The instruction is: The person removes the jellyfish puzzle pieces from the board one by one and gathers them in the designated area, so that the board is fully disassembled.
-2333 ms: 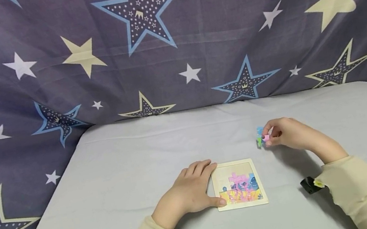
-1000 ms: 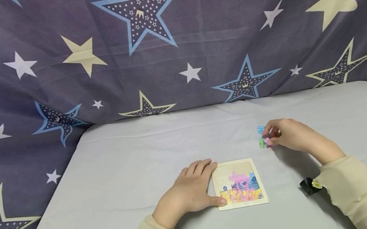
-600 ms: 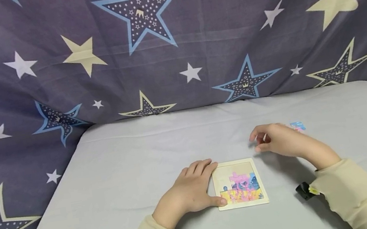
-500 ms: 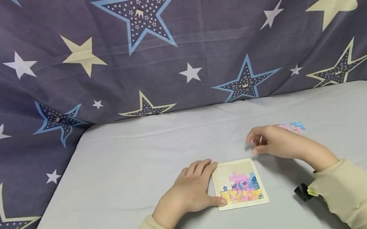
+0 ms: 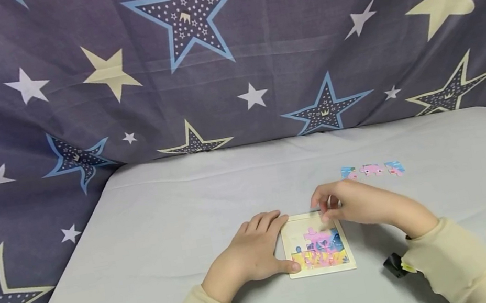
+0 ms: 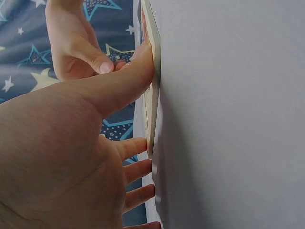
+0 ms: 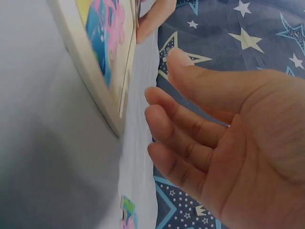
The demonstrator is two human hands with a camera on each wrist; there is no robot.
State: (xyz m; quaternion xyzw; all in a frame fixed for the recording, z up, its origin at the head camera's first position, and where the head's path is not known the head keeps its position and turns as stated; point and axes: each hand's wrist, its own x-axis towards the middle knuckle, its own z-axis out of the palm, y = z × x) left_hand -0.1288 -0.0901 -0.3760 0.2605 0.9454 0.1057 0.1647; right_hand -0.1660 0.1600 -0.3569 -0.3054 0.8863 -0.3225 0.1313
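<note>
My left hand [image 5: 252, 256] rests at the left side of a square wooden puzzle tray [image 5: 323, 269]. Its fingers are spread and its thumb lies on the near left rim. Fitted pieces [image 5: 325, 249] in yellow, blue and pink fill the lower and right part of the tray, and the upper and left part shows bare wood. My right hand [image 5: 361, 201] hovers over the tray's far right corner, fingers bent and thumb near the index finger. No piece shows clearly at its fingertips. In the right wrist view the thumb [image 7: 209, 81] hides the index finger.
Beyond my right hand, three loose puzzle pieces lie in a row: a blue one [image 5: 346, 172], a pink one [image 5: 372, 169] and another blue one [image 5: 395, 168]. They lie on a light grey cloth surface [image 5: 185, 208]. A dark star-patterned curtain [image 5: 277, 35] rises behind it.
My right hand handled a pink piece by the loose pieces, then moved left and nearer, over the tray's edge. The row of loose pieces has come into view. My left hand stays put.
</note>
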